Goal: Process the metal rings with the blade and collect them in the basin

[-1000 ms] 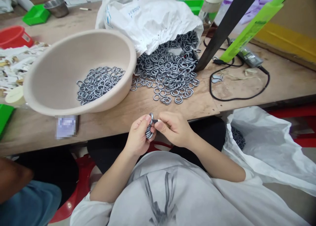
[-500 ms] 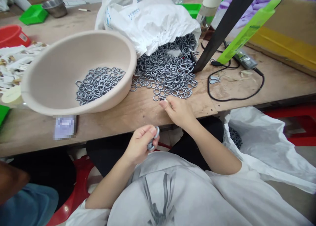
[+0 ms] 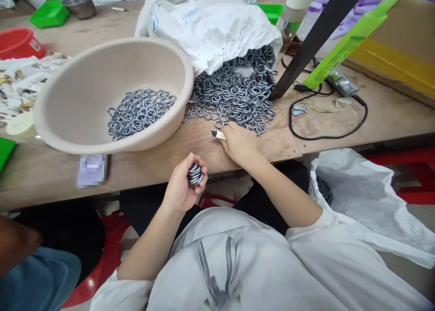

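Note:
My left hand (image 3: 180,188) is closed around several grey rings (image 3: 195,173), stacked against its palm above the table's front edge. My right hand (image 3: 240,143) rests at the near edge of a heap of the same grey rings (image 3: 234,93). Between its thumb and fingers sticks out a small flat knife blade (image 3: 218,134), dark at the tip and pale behind; its rear end is hidden in the hand. Whether the fingertips also touch a ring, I cannot tell. More rings lie inside a large beige basin (image 3: 68,84), to the left of both hands.
The heap spills from a white sack (image 3: 217,30). A dark upright bar (image 3: 306,48) and a black cable (image 3: 326,138) are to the right. An open white bag (image 3: 360,188) hangs beside my right arm. Another person's arm (image 3: 16,243) is at lower left.
My left hand has drawn back slightly left and turned its palm up, showing the rings. My right hand has turned over the heap's edge, and more of the blade shows.

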